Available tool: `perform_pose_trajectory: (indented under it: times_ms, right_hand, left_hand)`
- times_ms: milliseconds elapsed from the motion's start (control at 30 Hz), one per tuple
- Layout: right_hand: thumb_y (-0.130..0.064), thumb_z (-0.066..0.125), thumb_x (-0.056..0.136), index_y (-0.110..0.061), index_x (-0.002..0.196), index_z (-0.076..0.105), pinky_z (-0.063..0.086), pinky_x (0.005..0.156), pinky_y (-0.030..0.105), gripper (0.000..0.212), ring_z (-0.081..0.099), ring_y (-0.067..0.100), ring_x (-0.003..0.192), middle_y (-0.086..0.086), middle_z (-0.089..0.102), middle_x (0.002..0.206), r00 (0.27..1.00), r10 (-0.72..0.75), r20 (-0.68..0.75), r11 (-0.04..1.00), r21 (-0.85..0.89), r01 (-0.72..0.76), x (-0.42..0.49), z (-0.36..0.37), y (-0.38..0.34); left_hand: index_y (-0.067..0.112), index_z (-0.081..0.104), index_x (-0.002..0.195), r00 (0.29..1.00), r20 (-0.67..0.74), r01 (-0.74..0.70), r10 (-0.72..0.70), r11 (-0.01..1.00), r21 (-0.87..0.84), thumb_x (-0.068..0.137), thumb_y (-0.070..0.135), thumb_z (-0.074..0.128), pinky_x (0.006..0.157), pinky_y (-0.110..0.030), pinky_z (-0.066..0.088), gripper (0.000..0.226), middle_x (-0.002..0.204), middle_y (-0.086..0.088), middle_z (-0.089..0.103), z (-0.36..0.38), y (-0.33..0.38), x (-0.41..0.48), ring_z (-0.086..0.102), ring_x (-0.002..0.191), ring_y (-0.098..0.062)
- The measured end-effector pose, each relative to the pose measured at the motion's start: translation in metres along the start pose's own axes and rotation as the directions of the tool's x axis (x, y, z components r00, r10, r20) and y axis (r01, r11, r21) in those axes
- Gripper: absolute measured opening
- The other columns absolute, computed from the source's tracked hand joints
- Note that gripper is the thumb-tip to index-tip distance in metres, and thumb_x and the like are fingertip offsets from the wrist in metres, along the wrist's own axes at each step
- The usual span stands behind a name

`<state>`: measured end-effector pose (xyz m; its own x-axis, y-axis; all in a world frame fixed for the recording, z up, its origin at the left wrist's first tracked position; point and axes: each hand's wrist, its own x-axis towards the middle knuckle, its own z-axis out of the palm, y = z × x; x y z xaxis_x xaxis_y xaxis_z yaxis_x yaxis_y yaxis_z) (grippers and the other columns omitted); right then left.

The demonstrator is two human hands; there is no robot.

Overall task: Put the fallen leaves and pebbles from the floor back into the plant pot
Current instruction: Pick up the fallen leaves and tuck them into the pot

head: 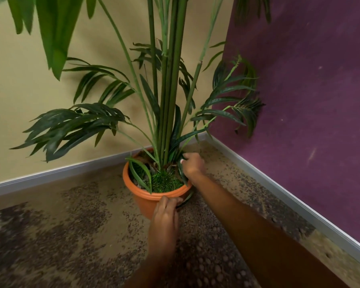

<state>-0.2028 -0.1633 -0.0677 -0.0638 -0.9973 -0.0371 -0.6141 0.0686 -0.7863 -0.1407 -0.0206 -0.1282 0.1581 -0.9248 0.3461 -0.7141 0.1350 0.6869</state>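
Left hand (pixel 166 206) grips the plant pot (pixel 146 201) rim at 6 o'clock, probably steadying it; right hand (pixel 192 165) at 3 o'clock pinches a dark leaf (pixel 180 169), seemingly tucking it in.

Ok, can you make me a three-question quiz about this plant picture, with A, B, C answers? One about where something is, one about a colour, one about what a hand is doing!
1. Where does the plant pot stand?
A. in the corner where two walls meet
B. on a table
C. in the middle of the room

2. What colour is the wall on the right?
A. white
B. purple
C. blue

3. What is the left hand doing?
A. lying flat on the floor
B. resting on the pot's near rim
C. holding a tall stem high up

Answers:
1. A, the pot sits on the carpet where the yellow wall meets the purple one.
2. B, it is plainly purple.
3. B, its fingers curl at the orange rim, while the right hand reaches among the leaves at the pot's far side.
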Motion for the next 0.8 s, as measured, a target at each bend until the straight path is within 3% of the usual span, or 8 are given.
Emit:
perform_pose_trajectory:
  times_ms: [167,300,500,667,733,800]
  right_hand:
    - [-0.018,0.049,0.094,-0.005,0.115,0.061,0.041,0.100,0.044,0.027,0.051,0.035,0.119,0.021,0.060,0.124,0.993,-0.083,0.083,0.972,-0.212,0.099,0.005,-0.003,-0.005]
    - [-0.028,0.047,0.095,-0.008,0.121,0.056,0.033,0.104,0.049,0.035,0.036,0.035,0.128,0.017,0.046,0.134,0.986,-0.098,0.133,0.918,-0.370,0.141,0.002,-0.006,-0.009]
    - [-0.030,0.043,0.096,-0.007,0.128,0.046,0.036,0.106,0.049,0.040,0.040,0.036,0.127,0.020,0.045,0.134,0.981,-0.189,0.045,0.947,-0.257,0.194,-0.011,-0.018,-0.005]
    - [-0.015,0.037,0.098,-0.010,0.133,0.043,0.040,0.094,0.032,0.036,0.047,0.029,0.121,0.015,0.050,0.134,0.936,-0.342,-0.085,0.929,-0.181,0.323,-0.037,-0.043,0.018]
    - [-0.015,0.038,0.098,-0.013,0.129,0.049,0.040,0.089,0.029,0.033,0.052,0.024,0.114,0.010,0.054,0.127,0.889,-0.455,-0.055,0.876,-0.207,0.435,-0.053,-0.052,0.035]
    - [-0.019,0.040,0.097,-0.018,0.126,0.052,0.040,0.096,0.034,0.031,0.052,0.019,0.113,0.005,0.057,0.124,0.838,-0.541,0.067,0.794,-0.289,0.536,-0.067,-0.059,0.054]
  left_hand:
    - [0.014,0.061,0.117,1.000,-0.012,-0.010,0.010,1.000,-0.028,0.089,-0.002,0.049,0.086,-0.027,0.043,0.035,0.109,0.000,0.056,0.001,0.000,-0.001,0.054,0.106,-0.015]
    - [0.016,0.060,0.118,0.999,-0.033,-0.003,0.001,0.999,-0.053,0.090,-0.002,0.047,0.087,-0.026,0.044,0.036,0.110,0.003,0.056,0.002,0.000,-0.001,0.053,0.107,-0.012]
    - [0.013,0.061,0.118,0.997,-0.076,-0.014,0.008,0.996,-0.085,0.092,-0.001,0.046,0.087,-0.022,0.042,0.033,0.109,0.001,0.058,0.000,0.006,0.000,0.053,0.105,-0.011]
    - [0.010,0.062,0.114,0.993,-0.120,-0.022,0.007,0.992,-0.121,0.093,-0.001,0.046,0.083,-0.014,0.039,0.029,0.105,0.003,0.057,-0.008,0.011,0.005,0.054,0.099,-0.009]
    - [0.009,0.064,0.111,0.990,-0.140,-0.031,0.011,0.989,-0.143,0.094,-0.001,0.047,0.078,-0.006,0.034,0.026,0.100,0.006,0.054,-0.012,0.013,0.008,0.052,0.094,-0.006]
    - [0.007,0.064,0.109,0.988,-0.151,-0.021,-0.006,0.984,-0.176,0.093,-0.001,0.048,0.077,-0.002,0.033,0.025,0.099,0.006,0.054,-0.015,0.015,0.011,0.052,0.091,-0.006]
